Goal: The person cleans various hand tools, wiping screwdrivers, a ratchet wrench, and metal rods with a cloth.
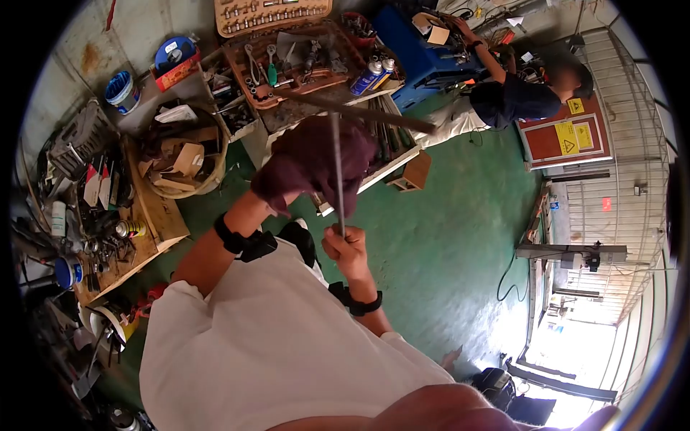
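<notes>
A maroon cloth [316, 161] is bunched over my left hand [284, 202], covering its fingers and most of the palm. In front of the cloth runs a thin metal rod [336, 158], close to upright in view. My right hand [348, 250] is closed in a fist around the rod's lower end. At its top the rod meets a dark crossbar [388, 121], so the two form a T shape. Whether they are joined I cannot tell. The cloth touches or lies just behind the rod.
An open socket-set case [273, 16] and loose wrenches lie on the workbench ahead, beside spray cans [368, 77]. A round bin [185, 183] holds cardboard scraps. On the right, a co-worker in a dark shirt [514, 100] reaches over a blue cabinet [410, 61]. Green floor [445, 223] lies below.
</notes>
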A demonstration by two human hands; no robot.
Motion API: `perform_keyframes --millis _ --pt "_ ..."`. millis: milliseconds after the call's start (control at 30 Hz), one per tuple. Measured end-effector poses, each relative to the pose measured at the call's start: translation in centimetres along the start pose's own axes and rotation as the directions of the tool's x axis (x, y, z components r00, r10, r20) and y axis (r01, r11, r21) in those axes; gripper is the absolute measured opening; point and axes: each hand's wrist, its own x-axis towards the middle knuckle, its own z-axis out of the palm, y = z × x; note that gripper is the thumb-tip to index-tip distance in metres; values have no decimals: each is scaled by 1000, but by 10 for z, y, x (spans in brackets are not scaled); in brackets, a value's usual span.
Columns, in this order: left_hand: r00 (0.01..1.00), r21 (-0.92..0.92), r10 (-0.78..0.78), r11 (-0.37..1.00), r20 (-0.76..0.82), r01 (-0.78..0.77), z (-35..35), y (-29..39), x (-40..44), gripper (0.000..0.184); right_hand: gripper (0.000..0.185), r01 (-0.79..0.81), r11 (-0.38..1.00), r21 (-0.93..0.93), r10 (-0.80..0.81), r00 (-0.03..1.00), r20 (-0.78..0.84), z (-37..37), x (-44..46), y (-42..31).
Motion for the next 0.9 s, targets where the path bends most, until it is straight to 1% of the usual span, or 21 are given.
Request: perform_keyframes --millis 33,67,100,133,200,233,267,333,367,400,467,500,533,600,633,667,733,800,833,867,900 --pt "998 -638 -6 769 -60 -34 5 1 4 42 39 -1 997 -78 1 1000 10 0 0 0" --pt "990 -946 -132 323 -45 0 20 3 3 51 39 -4 988 -157 6 1000 15 0 -2 0" --pt "966 -973 -256 -213 -29 -86 35 5 3 61 38 -3 972 -237 9 1000 22 -2 -2 2" --pt "968 -971 -250 -225 -22 -80 32 20 6 61 38 -6 970 -243 9 1000 10 1 -6 2" --pt "976 -965 -195 -259 99 46 9 42 20 73 37 -54 958 -282 55 998 -5 7 -5 -2" --pt "993 -960 -77 -272 86 62 9 38 23 70 37 -106 966 -235 111 994 7 1 -5 6" --pt "994 -961 -76 -269 83 59 9 39 27 70 37 -103 966 -237 108 994 11 -4 -5 12" --pt "997 -966 -33 -249 75 65 11 45 32 70 37 -176 984 -35 176 984 -7 -12 -7 23" --pt "963 -996 -266 -92 39 15 14 46 33 68 37 -204 978 -49 204 979 -21 -18 -8 24" --pt "962 -996 -271 -90 37 13 14 47 36 68 37 -208 977 -48 207 978 -16 -21 -8 25" --pt "950 -960 -296 -281 96 9 11 44 40 68 39 -144 941 -305 119 988 -101 -22 -11 29" --pt "989 -935 -30 -332 145 127 8 40 39 68 39 -134 938 -321 104 989 -107 -18 -11 30" --pt "936 -904 -217 -389 278 179 24 30 44 68 39 -136 939 -317 111 989 -95 -14 -14 36" --pt "936 -942 -209 -242 284 232 39 28 46 62 40 -110 947 -301 50 978 -202 -12 -11 44" --pt "897 -972 -374 -106 236 211 37 51 47 53 40 -92 967 -237 39 975 -219 -13 -11 46" --pt "909 -981 -374 -10 184 195 37 58 48 45 40 -94 967 -236 43 976 -213 -15 -9 46" --pt "908 -964 -346 37 234 262 32 68 48 39 40 -61 989 -135 26 968 -251 -15 -9 44" --pt "905 -957 -331 25 265 290 41 57 48 30 40 -18 982 -191 -25 975 -221 -24 -4 43" --pt "983 -887 -171 461 -68 19 48 51 48 28 40 4 978 -208 -48 978 -204 -28 -2 40" --pt "978 -728 -14 670 -210 -147 54 45 47 28 41 25 973 -231 -70 980 -187 -32 -1 37" --pt "925 -465 151 829 -349 -311 55 45 47 29 41 25 971 -237 -72 979 -188 -34 -1 36"
